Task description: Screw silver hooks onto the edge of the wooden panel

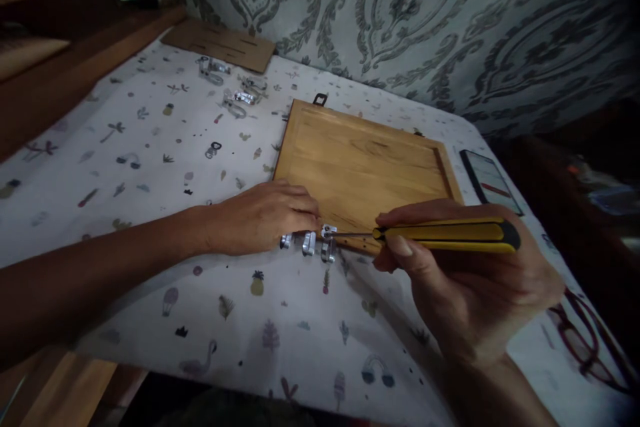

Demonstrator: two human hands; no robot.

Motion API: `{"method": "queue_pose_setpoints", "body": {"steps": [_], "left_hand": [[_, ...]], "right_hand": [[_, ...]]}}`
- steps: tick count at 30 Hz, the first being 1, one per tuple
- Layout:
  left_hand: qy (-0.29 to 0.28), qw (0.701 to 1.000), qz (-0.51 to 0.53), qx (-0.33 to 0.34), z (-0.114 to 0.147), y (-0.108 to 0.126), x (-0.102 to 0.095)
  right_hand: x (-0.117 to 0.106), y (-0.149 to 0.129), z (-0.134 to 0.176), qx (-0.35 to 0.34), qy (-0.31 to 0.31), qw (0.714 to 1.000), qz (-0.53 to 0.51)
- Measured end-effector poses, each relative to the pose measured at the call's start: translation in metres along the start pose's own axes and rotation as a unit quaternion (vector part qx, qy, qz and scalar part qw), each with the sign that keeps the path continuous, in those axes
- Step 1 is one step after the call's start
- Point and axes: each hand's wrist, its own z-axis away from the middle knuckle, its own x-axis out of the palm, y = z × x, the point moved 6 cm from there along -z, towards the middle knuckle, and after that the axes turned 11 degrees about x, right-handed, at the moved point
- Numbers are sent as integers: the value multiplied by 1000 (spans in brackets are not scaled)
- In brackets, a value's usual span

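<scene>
A wooden framed panel (370, 160) lies flat on the table. Small silvery metal hooks (309, 243) sit along its near edge. My left hand (273, 217) rests over the panel's near left corner, fingers together and curled on the edge beside the hooks; its fingertips are partly hidden. In my right hand (450, 280) is a screwdriver with a yellow and black handle (450, 233), gripped between thumb and fingers. Its thin shaft points left, and the tip meets the rightmost hook (328, 233) at the panel's edge. Whether a screw sits there is too small to tell.
More metal hooks (245, 95) lie loose on the patterned tablecloth (150, 213) behind my left hand. A cardboard piece (220, 45) lies by the wall. To the right are a phone (490, 180) and eyeglasses (580, 343). A dark metal loop (321, 99) projects from the panel's far edge.
</scene>
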Motion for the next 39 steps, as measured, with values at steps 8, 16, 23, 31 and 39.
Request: {"method": "queue_pose_setpoints", "body": {"steps": [8, 16, 23, 31, 39], "left_hand": [[-17, 1000, -1, -8, 2, -2, 2], [-25, 1000, 7, -15, 0, -2, 2], [-20, 1000, -3, -14, 1, -2, 2], [-26, 999, -10, -21, 2, -3, 2], [22, 997, 70, -28, 7, -10, 2]], "right_hand": [[2, 5, -3, 59, -84, 993, -52], [4, 5, -4, 45, -85, 995, -34], [4, 4, 0, 24, -37, 999, -8], [5, 8, -3, 39, -43, 998, -40], [6, 8, -3, 22, -67, 997, -38]]}}
